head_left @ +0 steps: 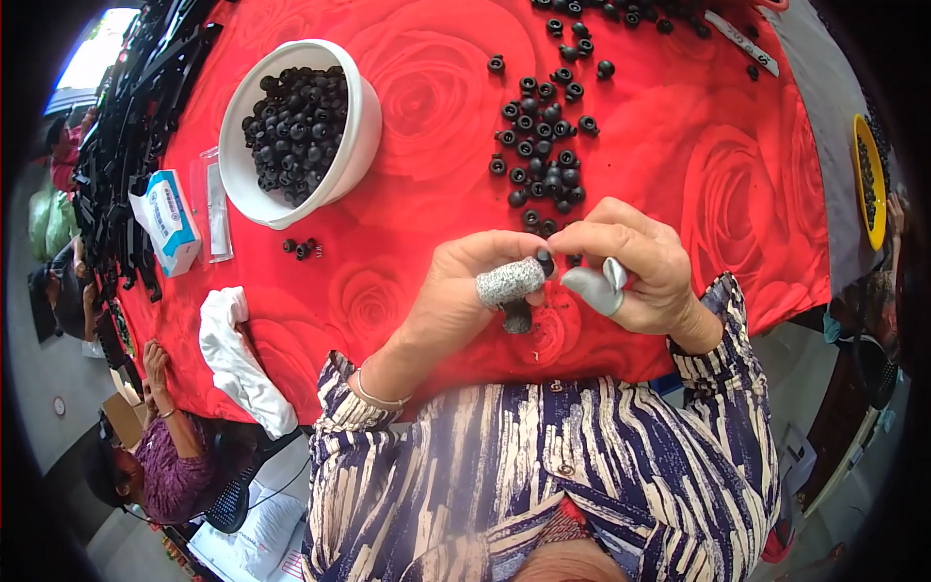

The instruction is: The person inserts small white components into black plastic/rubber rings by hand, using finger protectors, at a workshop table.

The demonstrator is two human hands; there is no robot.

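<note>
Near the table's front edge, my left hand [448,291] is closed on a small black knob-like part [545,262], pinched at the fingertips. A speckled grey sleeve [509,281] wraps one of its fingers; another dark covering [516,317] shows below. My right hand [645,262] is bent in close beside it, its index fingertip by the part. A grey cover [592,291] sits on that thumb, and a silvery piece [614,273] shows among the curled fingers; what they grip is partly hidden. Just beyond both hands lie several loose black parts [543,145].
A white bowl [367,126] full of black parts stands at left. Near it are a tissue box [170,223], a clear packet [219,211] and white cloth [238,359]. Long black pieces [136,126] line the left edge. A yellow tray [878,194] is far right; another person [175,466] sits left.
</note>
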